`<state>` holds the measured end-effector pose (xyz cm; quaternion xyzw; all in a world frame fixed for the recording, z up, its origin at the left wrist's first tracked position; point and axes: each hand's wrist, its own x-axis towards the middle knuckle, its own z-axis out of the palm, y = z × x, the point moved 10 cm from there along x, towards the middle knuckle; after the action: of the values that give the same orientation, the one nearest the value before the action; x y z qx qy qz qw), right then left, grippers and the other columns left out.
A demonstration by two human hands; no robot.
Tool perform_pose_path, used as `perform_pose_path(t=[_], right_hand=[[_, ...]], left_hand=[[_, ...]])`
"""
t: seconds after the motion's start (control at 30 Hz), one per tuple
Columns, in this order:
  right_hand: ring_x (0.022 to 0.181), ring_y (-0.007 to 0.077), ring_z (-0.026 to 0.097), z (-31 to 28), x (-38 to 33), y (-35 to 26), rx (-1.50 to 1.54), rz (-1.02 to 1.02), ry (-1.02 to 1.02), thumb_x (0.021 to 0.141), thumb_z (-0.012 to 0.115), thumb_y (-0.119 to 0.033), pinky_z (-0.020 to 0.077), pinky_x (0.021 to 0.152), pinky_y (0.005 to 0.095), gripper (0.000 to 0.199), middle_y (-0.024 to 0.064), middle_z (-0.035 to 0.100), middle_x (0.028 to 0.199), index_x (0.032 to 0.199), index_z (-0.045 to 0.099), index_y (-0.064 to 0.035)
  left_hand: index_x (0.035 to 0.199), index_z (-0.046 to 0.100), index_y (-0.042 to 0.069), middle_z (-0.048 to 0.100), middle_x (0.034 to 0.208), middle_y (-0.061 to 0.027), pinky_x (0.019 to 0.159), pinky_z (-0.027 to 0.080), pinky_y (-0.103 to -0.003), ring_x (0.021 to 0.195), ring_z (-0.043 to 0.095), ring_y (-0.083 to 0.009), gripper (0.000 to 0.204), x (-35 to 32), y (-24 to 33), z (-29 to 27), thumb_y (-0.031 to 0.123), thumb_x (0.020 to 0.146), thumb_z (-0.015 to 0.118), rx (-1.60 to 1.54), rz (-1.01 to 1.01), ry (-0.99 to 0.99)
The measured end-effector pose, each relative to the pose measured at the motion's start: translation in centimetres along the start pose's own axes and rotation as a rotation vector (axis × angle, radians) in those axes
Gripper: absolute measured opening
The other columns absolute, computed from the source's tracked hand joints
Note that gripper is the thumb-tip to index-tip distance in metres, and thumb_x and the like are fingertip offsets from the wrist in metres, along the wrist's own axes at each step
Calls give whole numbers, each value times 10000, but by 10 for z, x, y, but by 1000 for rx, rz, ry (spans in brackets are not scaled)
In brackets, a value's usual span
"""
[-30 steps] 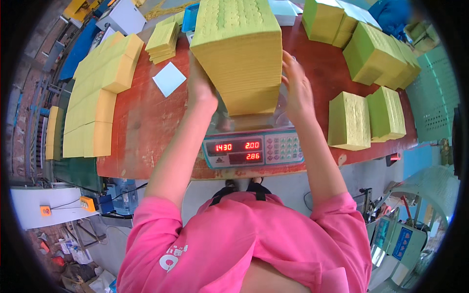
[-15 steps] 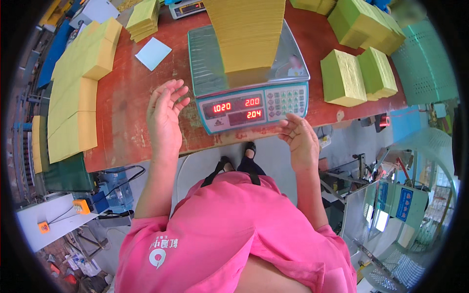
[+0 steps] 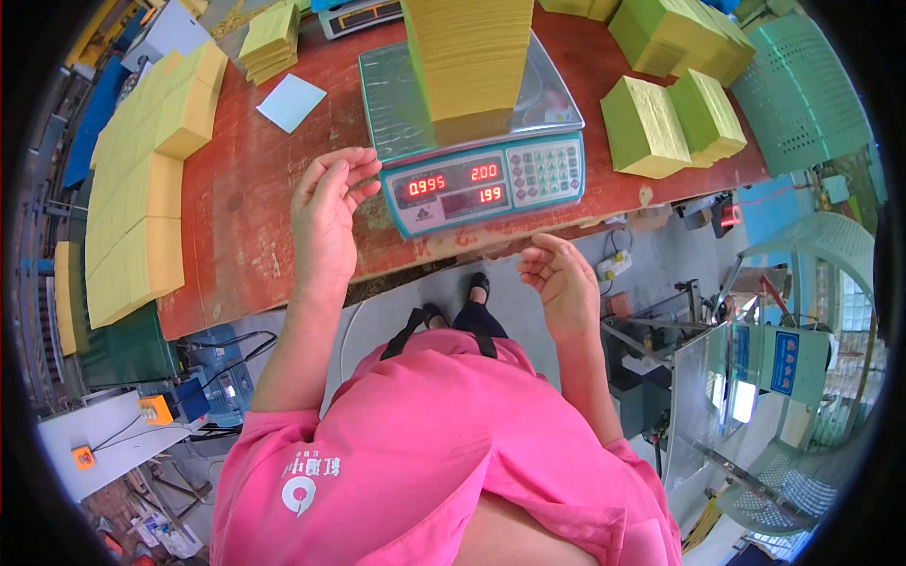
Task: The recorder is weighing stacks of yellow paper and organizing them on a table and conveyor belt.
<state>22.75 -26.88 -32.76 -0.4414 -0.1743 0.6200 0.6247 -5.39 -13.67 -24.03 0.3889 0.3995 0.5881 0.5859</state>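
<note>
A tall stack of yellow paper sheets [image 3: 469, 61] stands upright on the metal pan of a teal-edged digital scale [image 3: 486, 188], whose red digits are lit. My left hand [image 3: 330, 203] hovers by the scale's left front corner, its fingers loosely bent with gaps between them. Nothing shows in it. Off the table's front edge, below the scale's keypad, my right hand [image 3: 563, 283] hangs with fingers loosely curled. It too appears to hold nothing, and neither hand touches the stack.
Yellow paper blocks [image 3: 142, 217] line the left side of the red table [image 3: 231, 236]. A pale blue sheet [image 3: 292, 102] lies left of the scale. More paper stacks [image 3: 646, 127] stand to its right, beside a green perforated panel [image 3: 802, 94]. Another scale [image 3: 359, 17] sits behind.
Both hands have drawn back from the stack, the right one now lower and off the table edge. My left fingers have bent closer together. The scale's lit digits have changed.
</note>
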Motion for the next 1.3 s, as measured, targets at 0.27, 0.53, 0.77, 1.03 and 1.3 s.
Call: perform_pose_path(t=[0.27,0.53,0.77,1.03,1.3], right_hand=[[894,217,665,11,15,4,-49,40,-39,1032,416,-209,520,807,335,336,117,678,1001,1192,592,28],[911,221,654,17,48,-10,-72,137,-199,1024,451,-234,503,833,359,328,113,675,1009,1186,599,10],[925,224,656,-1,57,-41,-121,287,-365,1022,458,-200,503,843,355,299,121,679,1011,1175,600,13],[919,194,654,-22,82,-63,-147,416,-475,1023,469,-189,509,845,340,272,104,681,1004,1156,618,-4],[879,169,648,-25,91,-71,-226,433,-481,1020,501,-218,512,810,316,270,79,678,966,1118,637,-7]], left_hand=[[1079,632,14,680,1100,-128,870,507,-338,1010,647,-196,197,5,20,5,153,985,529,62,50,-11],[1111,673,4,666,1184,-89,919,495,-286,1072,628,-180,219,48,143,110,113,922,656,562,715,-183],[1204,647,23,600,1324,-94,1078,388,-333,1252,530,-211,422,122,151,197,130,811,753,1024,676,-336],[1175,682,25,629,1287,-91,1077,393,-332,1233,547,-202,402,144,146,209,97,786,755,1122,429,-340],[1111,682,-19,690,1157,-86,957,462,-300,1075,622,-182,247,149,151,208,54,882,630,1187,528,-226]])
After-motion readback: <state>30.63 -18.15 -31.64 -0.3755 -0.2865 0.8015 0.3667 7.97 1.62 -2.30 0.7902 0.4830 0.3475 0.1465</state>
